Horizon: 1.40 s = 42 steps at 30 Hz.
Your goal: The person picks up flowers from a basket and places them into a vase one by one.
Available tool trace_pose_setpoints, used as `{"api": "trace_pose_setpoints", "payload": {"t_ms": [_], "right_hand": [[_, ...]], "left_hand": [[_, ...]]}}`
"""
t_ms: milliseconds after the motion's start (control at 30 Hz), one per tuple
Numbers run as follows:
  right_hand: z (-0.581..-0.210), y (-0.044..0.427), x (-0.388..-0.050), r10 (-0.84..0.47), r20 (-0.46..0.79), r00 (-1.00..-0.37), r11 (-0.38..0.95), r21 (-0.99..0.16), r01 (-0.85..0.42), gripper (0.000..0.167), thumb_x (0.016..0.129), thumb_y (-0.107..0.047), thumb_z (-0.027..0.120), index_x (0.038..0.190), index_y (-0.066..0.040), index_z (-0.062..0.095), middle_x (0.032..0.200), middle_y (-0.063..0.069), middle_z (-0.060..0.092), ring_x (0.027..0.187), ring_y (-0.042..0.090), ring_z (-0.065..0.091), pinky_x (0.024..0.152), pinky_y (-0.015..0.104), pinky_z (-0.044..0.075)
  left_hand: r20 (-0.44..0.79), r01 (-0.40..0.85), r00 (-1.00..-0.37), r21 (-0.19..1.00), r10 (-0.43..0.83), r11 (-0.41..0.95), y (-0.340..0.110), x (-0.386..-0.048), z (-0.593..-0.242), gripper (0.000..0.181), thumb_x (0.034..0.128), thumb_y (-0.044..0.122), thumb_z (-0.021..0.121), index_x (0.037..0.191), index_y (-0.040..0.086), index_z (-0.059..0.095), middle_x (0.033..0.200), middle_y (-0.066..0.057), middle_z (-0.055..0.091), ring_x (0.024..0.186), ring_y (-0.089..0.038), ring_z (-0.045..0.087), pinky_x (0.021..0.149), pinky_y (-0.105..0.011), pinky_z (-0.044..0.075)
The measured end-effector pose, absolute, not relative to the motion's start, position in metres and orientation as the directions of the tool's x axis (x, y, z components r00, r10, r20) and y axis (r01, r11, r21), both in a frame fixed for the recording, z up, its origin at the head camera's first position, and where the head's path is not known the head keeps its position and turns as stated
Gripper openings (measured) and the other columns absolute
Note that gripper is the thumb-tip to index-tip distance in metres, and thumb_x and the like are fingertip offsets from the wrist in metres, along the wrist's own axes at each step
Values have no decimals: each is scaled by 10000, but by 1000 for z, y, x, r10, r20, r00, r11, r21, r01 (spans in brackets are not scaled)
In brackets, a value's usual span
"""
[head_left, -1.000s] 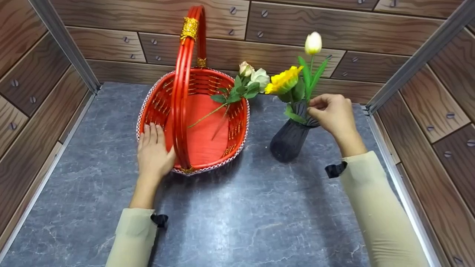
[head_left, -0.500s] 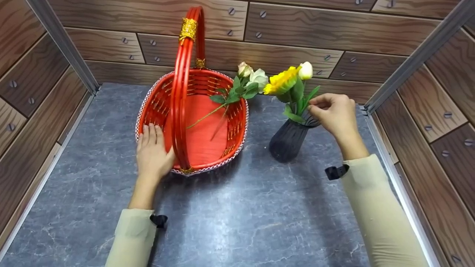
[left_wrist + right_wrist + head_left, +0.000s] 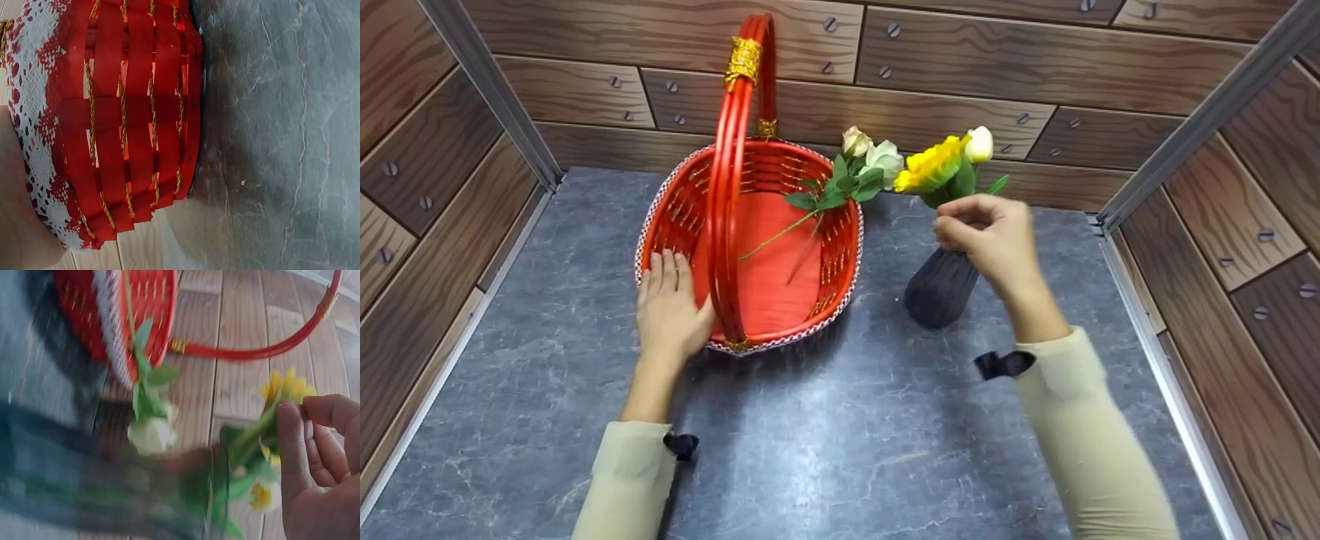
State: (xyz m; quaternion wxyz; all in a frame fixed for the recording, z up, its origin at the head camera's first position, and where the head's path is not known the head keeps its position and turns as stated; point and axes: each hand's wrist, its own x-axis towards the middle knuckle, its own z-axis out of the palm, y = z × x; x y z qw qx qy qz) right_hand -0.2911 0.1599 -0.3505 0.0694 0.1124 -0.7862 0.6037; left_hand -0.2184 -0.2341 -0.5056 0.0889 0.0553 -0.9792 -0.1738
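- Left hand (image 3: 671, 311) is resting, fingers straight, on lace-trimmed red woven basket (image 3: 838, 262).
- Right hand (image 3: 994, 244) is curving above dark translucent vase (image 3: 939, 292), below yellow many-petalled flower (image 3: 934, 165); pinch: cannot tell.

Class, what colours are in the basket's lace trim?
The lace trim is white and red, clearest in the left wrist view.

Gap between basket (image 3: 838, 262) and vase (image 3: 939, 294), handle (image 3: 723, 187) arching over basket

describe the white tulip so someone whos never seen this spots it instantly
To the right of the red basket is a dark vase. Among the blooms above it, the white tulip is the smooth, closed one, beside the frilly yellow flower.
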Motion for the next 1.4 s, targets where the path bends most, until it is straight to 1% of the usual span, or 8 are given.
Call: {"api": "trace_pose_setpoints", "payload": {"t_ms": [167,367,467,700,933,1067,1167,1400], "right_hand": [[-366,134,-285,-108,212,-971,121,-967,-225,190,827,53,728,995,136,692,754,44,713,646,142,690,642,298,616],[-389,104,-282,-154,156,-976,36,-986,-163,198,820,55,732,1003,118,691,842,135,718,695,187,696,697,362,623],[-400,91,-284,-168,123,-978,6,-992,-126,204,825,60,725,1016,122,689,850,146,717,698,192,700,703,388,624],[-428,68,-296,-173,-21,-985,-115,-992,41,216,860,60,705,1064,114,664,837,122,715,696,188,706,707,342,623],[-451,44,-304,-202,-149,-968,-304,-930,207,300,905,45,663,1189,121,605,922,177,722,759,206,727,767,328,616],[-458,31,-306,-211,-209,-955,-391,-877,279,261,938,24,627,1192,81,607,905,130,727,786,200,729,793,332,613],[-459,22,-306,-201,-232,-952,-441,-846,300,221,952,10,614,1170,47,620,912,114,726,799,194,726,803,333,611],[-455,13,-312,-177,-277,-944,-520,-789,329,218,978,-60,605,1181,12,641,942,113,720,837,207,725,875,370,593]], "left_hand": [[151,-78,-979,350,-138,934,-235,-219,-505,813,1019,533,322,1546,-75,205,1621,-282,170,1530,-408,55,1250,-490,25],[162,-77,-976,358,-143,930,-235,-219,-505,811,1022,540,307,1543,-77,222,1621,-281,172,1528,-414,64,1249,-492,26],[163,-79,-976,358,-146,930,-235,-220,-505,807,1016,527,322,1541,-79,226,1620,-280,175,1528,-411,69,1250,-488,27],[152,-87,-977,360,-150,929,-235,-219,-505,811,1013,533,324,1544,-72,227,1624,-273,168,1531,-403,64,1251,-480,19],[151,-87,-977,358,-149,930,-235,-218,-507,825,1014,558,295,1545,-71,226,1627,-271,155,1531,-404,59,1250,-486,23],[151,-89,-977,357,-152,930,-234,-217,-507,827,1013,562,289,1546,-67,226,1626,-272,163,1531,-404,61,1250,-487,24],[152,-86,-977,357,-149,930,-234,-217,-506,834,1012,570,286,1547,-67,222,1626,-272,165,1530,-406,62,1249,-489,26],[151,-80,-978,352,-141,933,-233,-218,-505,836,1014,566,287,1551,-68,196,1626,-275,156,1530,-408,56,1249,-492,22]]}}
